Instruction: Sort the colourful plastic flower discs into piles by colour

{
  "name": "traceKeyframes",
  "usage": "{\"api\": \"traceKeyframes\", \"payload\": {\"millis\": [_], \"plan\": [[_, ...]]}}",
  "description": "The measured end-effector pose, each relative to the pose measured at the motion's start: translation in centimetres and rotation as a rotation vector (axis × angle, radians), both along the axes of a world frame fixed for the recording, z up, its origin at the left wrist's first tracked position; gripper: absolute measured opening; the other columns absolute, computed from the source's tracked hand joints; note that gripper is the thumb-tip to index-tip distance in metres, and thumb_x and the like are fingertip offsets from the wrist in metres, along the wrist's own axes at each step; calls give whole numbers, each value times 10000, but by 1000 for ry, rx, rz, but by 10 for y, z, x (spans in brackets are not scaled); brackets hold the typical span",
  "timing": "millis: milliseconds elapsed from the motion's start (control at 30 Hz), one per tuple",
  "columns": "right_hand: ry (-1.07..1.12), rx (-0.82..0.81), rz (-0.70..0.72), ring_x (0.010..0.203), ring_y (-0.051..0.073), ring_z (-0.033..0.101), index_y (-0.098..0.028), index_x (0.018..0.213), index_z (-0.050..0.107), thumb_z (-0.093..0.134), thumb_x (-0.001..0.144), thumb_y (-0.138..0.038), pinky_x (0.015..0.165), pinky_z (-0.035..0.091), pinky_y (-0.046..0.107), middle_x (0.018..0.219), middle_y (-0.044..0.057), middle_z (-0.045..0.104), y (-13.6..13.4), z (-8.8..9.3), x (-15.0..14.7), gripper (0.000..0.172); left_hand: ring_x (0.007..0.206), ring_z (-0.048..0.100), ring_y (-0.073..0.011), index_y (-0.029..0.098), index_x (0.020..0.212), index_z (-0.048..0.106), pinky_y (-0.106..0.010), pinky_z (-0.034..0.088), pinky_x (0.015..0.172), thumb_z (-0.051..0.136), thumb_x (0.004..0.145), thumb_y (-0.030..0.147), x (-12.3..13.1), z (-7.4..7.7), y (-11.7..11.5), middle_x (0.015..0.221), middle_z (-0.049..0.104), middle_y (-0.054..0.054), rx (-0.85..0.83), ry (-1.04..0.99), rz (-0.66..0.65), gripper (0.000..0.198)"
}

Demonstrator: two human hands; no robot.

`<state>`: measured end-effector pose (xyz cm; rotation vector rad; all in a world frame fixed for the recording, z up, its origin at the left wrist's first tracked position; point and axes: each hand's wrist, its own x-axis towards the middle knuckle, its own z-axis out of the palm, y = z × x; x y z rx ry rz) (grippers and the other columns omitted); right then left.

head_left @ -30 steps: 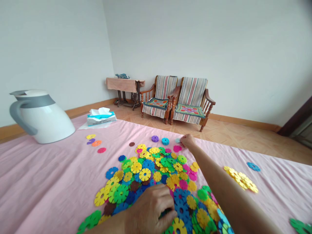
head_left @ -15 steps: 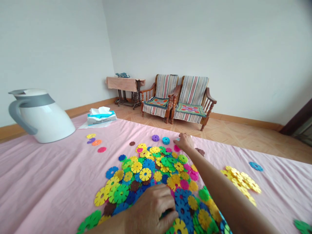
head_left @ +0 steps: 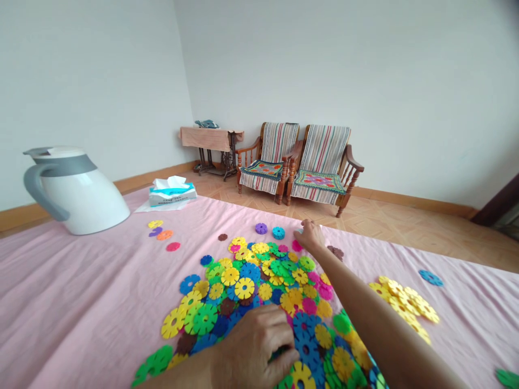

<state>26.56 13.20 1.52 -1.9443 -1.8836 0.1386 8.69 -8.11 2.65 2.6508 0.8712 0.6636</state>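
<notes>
My left hand (head_left: pixel 256 341) curled over near heap of snowflake discs (head_left: pixel 244 288), perhaps steadying it; grip hidden. My right hand (head_left: pixel 311 236), far side, fingers bent, hold unclear. Yellow discs (head_left: pixel 410 301) right, seemingly grouped by colour.

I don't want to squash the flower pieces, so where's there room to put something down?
The pink cloth is bare in front of the white jug, left of the big disc pile. There's another bare patch at right, between the yellow heap and the corner green piece. It's crowded in the middle, where the left hand is over the pile.
</notes>
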Motion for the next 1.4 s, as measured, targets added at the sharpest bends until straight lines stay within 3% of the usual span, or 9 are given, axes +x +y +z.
{"api": "traceKeyframes", "payload": {"millis": [267,467,600,700,833,967,1067,1267,1400], "plan": [[66,85,356,953,196,621,-169,1027,650,504,880,-323,865,463,288,997,80,675,-97,3,10,258,689,521,-140,181,725,546,-253,382,644,478,912,239,-1,1,-2,689,567,-12,27,-18,6,207],[102,17,525,1220,279,509,-192,1284,552,525,877,-381,1012,426,454,1312,123,565,-192,9,32,450,753,545,-145,173,778,570,-263,421,725,475,932,235,0,14,-8,747,593,-26,9,-128,66,192],[146,-44,635,1235,263,508,-243,1255,578,537,870,-344,1011,459,414,1330,93,558,-231,24,40,400,793,565,-150,184,797,585,-257,453,740,436,943,233,-7,31,2,779,587,-17,29,-170,220,213],[218,19,674,1205,229,539,-289,1255,564,501,895,-323,983,494,366,1301,64,585,-245,25,50,367,854,588,-165,184,855,592,-286,471,791,407,950,240,-20,38,20,855,614,-19,16,-163,337,216],[231,106,530,1158,257,575,-330,1251,564,494,901,-357,944,515,445,1243,58,625,-257,16,79,358,1025,573,-225,191,999,634,-405,439,928,500,912,305,-41,30,38,1027,651,-59,51,-25,409,196],[148,18,522,1293,340,431,-381,1433,334,678,749,-434,983,463,533,1427,49,453,-275,4,117,768,1236,452,-297,256,1281,535,-493,373,1005,509,893,500,-60,14,30,1346,516,-91,81,226,438,459],[87,-79,553,1352,360,312,-378,1481,143,728,689,-430,1010,432,542,1511,39,294,-289,-10,134,986,1332,330,-350,333,1426,346,-544,333,1024,478,874,595,-68,9,12,1500,329,-88,26,354,335,626],[36,-55,596,1388,346,197,-311,1491,24,664,757,-482,1054,373,532,1547,63,127,-295,-28,111,989,1383,214,-395,364,1479,161,-615,236,1068,564,771,669,-57,14,-26,1556,192,-62,-40,365,105,871],[49,-9,621,1384,352,214,-276,1495,55,604,818,-467,1057,348,555,1535,87,172,-289,-22,79,892,1383,239,-363,361,1478,164,-584,287,1070,598,829,533,-47,12,-36,1547,226,-44,-9,342,85,799]]}}
